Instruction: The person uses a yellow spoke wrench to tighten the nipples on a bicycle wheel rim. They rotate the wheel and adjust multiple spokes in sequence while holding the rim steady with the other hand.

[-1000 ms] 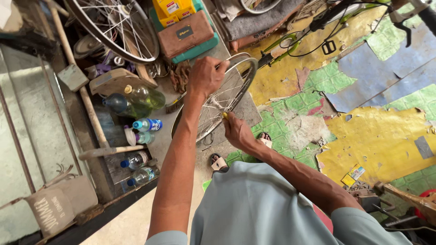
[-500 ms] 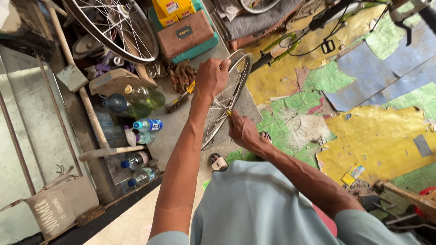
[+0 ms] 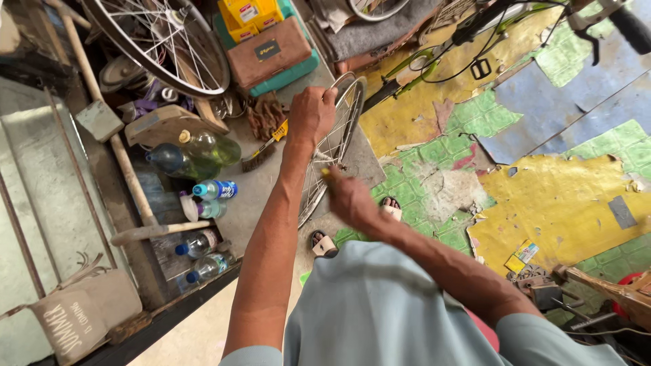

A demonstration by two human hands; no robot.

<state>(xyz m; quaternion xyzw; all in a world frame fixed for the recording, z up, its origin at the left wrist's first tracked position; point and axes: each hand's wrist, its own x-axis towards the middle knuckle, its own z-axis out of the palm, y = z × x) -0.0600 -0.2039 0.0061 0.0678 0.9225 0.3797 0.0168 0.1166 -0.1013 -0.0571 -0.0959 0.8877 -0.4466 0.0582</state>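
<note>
The person stands over a bare wheel rim [image 3: 332, 146], held upright on the floor near the centre of the scene, just beyond the sandalled feet [image 3: 324, 244]. The left hand [image 3: 310, 114] is clamped over the top of the rim. The right hand [image 3: 349, 198] is closed around a small yellow tool [image 3: 327, 173] at the spokes on the rim's near side; the hand is blurred. Left of the rim lie a brush [image 3: 264, 149] and several bottles [image 3: 203, 148]. A larger spoked wheel [image 3: 159, 41] leans at far left. A bicycle [image 3: 434, 51] stands at far right.
</note>
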